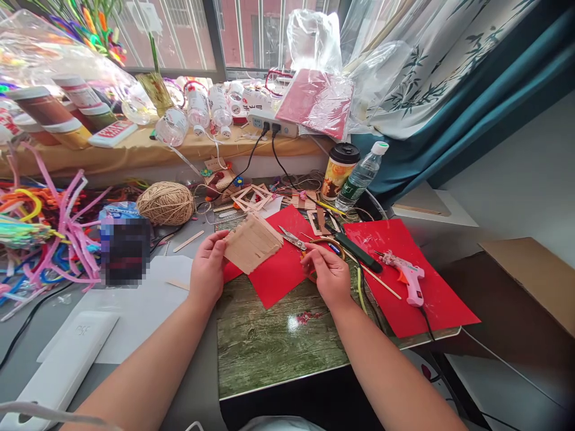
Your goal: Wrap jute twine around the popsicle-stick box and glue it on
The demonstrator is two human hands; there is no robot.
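My left hand (pixel 207 269) grips a panel of glued wooden craft sticks (pixel 252 242) by its lower left corner and holds it tilted above a red paper sheet (pixel 281 272). My right hand (pixel 327 272) rests on the red sheet with its fingers curled over the orange handles of a pair of scissors (pixel 294 239). The scissor blades point up and to the left, toward the panel. Whether the fingers are through the handles is hidden.
A pink glue gun (pixel 406 275) lies on a second red sheet (pixel 431 293) at the right. A twine ball (pixel 165 203), pipe cleaners (pixel 49 233), wooden frames (pixel 251 197), a cup (pixel 339 170) and a water bottle (pixel 362 176) crowd the back. A green wood-grain board (pixel 269 341) lies before me.
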